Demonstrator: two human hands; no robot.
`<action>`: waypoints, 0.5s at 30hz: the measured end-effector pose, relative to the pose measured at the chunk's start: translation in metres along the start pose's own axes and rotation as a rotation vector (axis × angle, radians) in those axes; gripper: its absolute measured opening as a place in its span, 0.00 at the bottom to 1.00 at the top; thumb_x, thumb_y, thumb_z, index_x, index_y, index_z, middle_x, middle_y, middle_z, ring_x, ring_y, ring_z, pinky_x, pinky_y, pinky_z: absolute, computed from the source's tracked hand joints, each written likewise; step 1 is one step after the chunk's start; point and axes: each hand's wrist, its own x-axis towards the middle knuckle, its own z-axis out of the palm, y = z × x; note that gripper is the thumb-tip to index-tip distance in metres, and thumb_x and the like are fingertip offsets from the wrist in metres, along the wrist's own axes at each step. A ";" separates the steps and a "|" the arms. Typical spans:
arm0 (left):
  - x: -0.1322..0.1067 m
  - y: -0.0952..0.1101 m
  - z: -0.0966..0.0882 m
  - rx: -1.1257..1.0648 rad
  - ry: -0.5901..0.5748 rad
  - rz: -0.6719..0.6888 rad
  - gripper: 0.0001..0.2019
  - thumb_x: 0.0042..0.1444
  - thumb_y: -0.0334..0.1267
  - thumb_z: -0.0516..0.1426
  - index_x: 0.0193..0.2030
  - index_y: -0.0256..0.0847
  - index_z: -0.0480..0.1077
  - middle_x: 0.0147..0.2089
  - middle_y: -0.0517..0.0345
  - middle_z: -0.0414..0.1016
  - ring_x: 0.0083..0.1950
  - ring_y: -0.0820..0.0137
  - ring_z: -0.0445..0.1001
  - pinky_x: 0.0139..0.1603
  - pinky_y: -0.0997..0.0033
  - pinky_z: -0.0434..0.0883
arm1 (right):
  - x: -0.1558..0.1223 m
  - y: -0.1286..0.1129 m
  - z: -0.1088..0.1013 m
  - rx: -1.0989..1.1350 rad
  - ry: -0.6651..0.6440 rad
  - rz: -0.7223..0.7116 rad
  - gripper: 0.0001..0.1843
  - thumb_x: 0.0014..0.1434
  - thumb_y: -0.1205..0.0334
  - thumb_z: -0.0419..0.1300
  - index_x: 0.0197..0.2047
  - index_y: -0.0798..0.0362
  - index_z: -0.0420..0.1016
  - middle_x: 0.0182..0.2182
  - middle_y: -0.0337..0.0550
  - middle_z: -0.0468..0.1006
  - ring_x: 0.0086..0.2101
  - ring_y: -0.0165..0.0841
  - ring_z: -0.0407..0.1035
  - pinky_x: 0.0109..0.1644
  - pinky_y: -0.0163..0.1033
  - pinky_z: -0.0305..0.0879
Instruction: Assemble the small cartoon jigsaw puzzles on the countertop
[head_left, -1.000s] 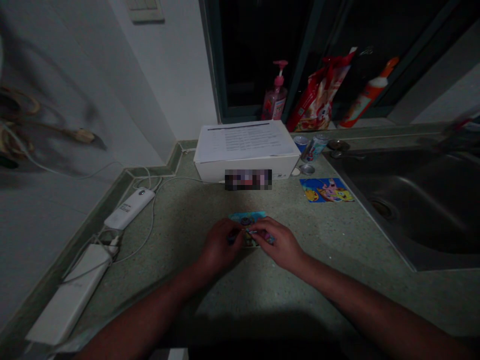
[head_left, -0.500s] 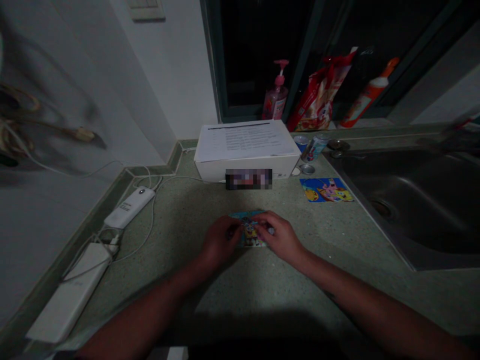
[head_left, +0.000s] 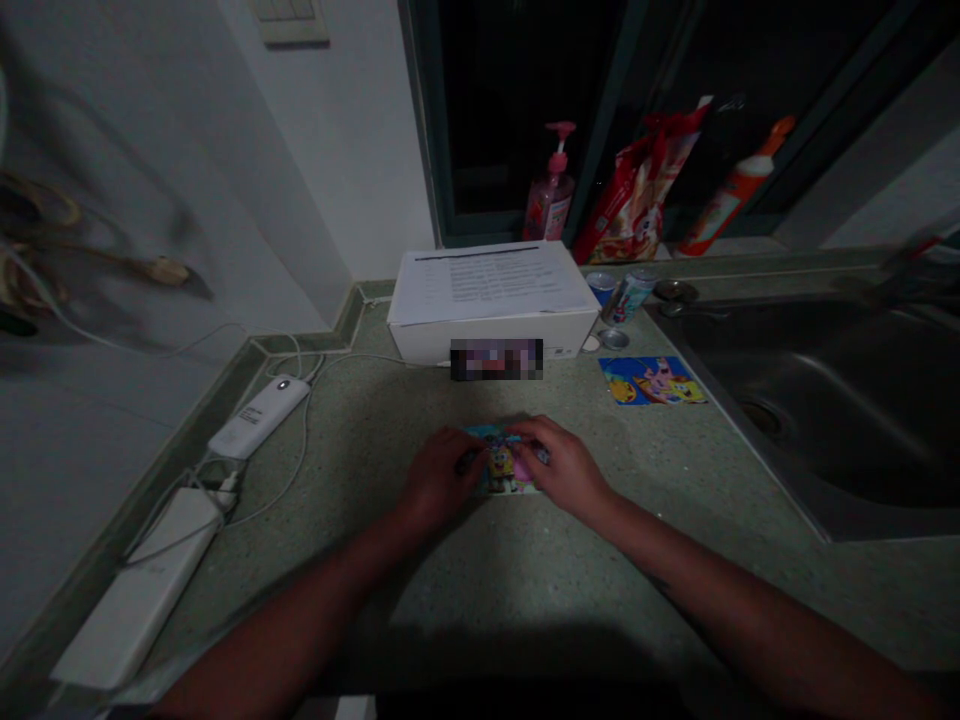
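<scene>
On the counter in front of me lies a small flat cartoon picture (head_left: 501,470), with a yellow square figure in its middle and pink at its right. My left hand (head_left: 442,470) covers the left side of it, thumb and fingers bent together at its surface. From the right, my right hand (head_left: 562,465) lies over the upper right part, with its fingers and thumb closed on the picture near its top. Both sets of fingertips are close together. Whether they pinch a separate small piece is hidden. Another cartoon picture (head_left: 652,381), blue with pink and yellow figures, lies flat by the sink.
A white box (head_left: 495,300) with a printed sheet on top stands behind my hands. Small tins (head_left: 630,298) stand beside it. At right is a metal sink (head_left: 847,400). A white power bank (head_left: 259,415), a long white device (head_left: 142,590) and cables are at left.
My right hand has shifted slightly, and more of the picture's pink part shows beneath its thumb. My left hand stays nearly in place.
</scene>
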 end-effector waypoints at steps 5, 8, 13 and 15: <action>0.001 0.001 -0.003 0.138 -0.022 0.037 0.13 0.64 0.36 0.61 0.55 0.44 0.77 0.53 0.51 0.80 0.56 0.55 0.75 0.61 0.48 0.72 | 0.000 0.003 -0.005 -0.148 -0.041 -0.013 0.20 0.66 0.70 0.60 0.60 0.48 0.75 0.54 0.50 0.80 0.56 0.45 0.74 0.63 0.57 0.72; -0.003 0.003 -0.004 0.144 -0.078 0.107 0.19 0.61 0.35 0.64 0.59 0.42 0.75 0.58 0.48 0.78 0.59 0.54 0.73 0.64 0.47 0.71 | -0.003 0.007 -0.008 -0.232 -0.082 0.004 0.23 0.66 0.70 0.59 0.63 0.50 0.73 0.58 0.53 0.78 0.58 0.47 0.72 0.65 0.59 0.70; -0.008 0.003 -0.007 0.137 -0.115 0.150 0.23 0.60 0.37 0.66 0.62 0.42 0.74 0.62 0.46 0.75 0.62 0.52 0.72 0.66 0.46 0.70 | -0.006 0.016 -0.016 -0.329 -0.154 -0.015 0.20 0.69 0.69 0.55 0.61 0.50 0.76 0.57 0.53 0.79 0.57 0.46 0.74 0.65 0.59 0.70; -0.008 0.002 -0.007 0.149 -0.116 0.146 0.21 0.61 0.35 0.65 0.61 0.43 0.74 0.61 0.47 0.76 0.61 0.54 0.72 0.66 0.47 0.71 | -0.005 0.017 -0.020 -0.338 -0.164 -0.012 0.19 0.69 0.69 0.55 0.59 0.50 0.77 0.55 0.52 0.81 0.55 0.46 0.74 0.64 0.59 0.71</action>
